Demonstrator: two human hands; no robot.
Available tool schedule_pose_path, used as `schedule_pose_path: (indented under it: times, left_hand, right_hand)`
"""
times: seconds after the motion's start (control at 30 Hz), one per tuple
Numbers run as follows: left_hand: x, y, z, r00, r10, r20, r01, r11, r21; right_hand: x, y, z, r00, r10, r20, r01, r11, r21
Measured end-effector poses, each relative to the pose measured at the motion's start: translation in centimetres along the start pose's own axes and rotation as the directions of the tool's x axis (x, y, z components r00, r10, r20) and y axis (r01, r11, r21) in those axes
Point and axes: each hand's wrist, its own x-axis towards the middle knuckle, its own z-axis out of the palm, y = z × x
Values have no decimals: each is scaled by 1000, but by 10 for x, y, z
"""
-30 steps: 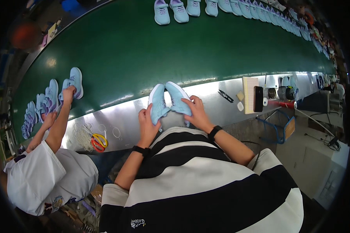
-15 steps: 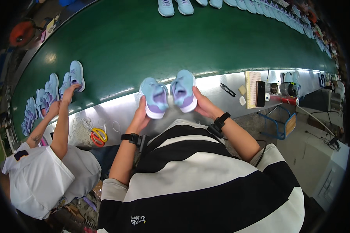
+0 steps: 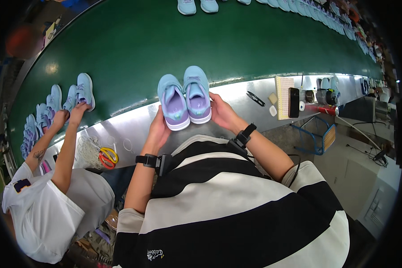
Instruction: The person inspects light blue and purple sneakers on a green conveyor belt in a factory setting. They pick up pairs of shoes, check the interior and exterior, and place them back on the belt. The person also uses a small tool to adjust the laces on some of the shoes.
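My left hand [image 3: 158, 129] grips the heel of a light blue sneaker with a lilac insole [image 3: 173, 105]. My right hand [image 3: 223, 114] holds a second matching sneaker [image 3: 197, 93] beside it. The pair sits side by side, toes pointing away, over the edge where the metal ledge [image 3: 241, 96] meets the green conveyor belt [image 3: 165, 40]. Whether the soles rest on the belt I cannot tell.
A co-worker in a white shirt at the left has both hands [image 3: 69, 116] on blue sneakers [image 3: 82, 91] on the belt. More sneakers [image 3: 196, 5] line the far edge. Scissors [image 3: 107, 156] and string, black snips [image 3: 254, 98], a notepad [image 3: 283, 89], a phone [image 3: 294, 102] lie on the ledge.
The pair was upside down with soles showing near my chest. I have turned it upright and moved it forward to the belt's edge.
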Motion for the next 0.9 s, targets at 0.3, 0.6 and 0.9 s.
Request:
schedule_pose_path:
  times: [0.3, 0.6, 0.9]
  left_hand:
    - [9, -41, -43, 995, 8, 100, -51, 898, 437]
    - [3, -35, -66, 997, 42, 69, -60, 959, 278]
    - [-14, -50, -138, 941, 248, -231, -132, 896, 424]
  right_hand:
    - [-22, 18, -43, 923, -366, 121, 124, -14, -992]
    - [45, -7, 27, 460, 469, 754, 723, -691, -12]
    - [120, -108, 91, 597, -189, 780, 319, -836, -447]
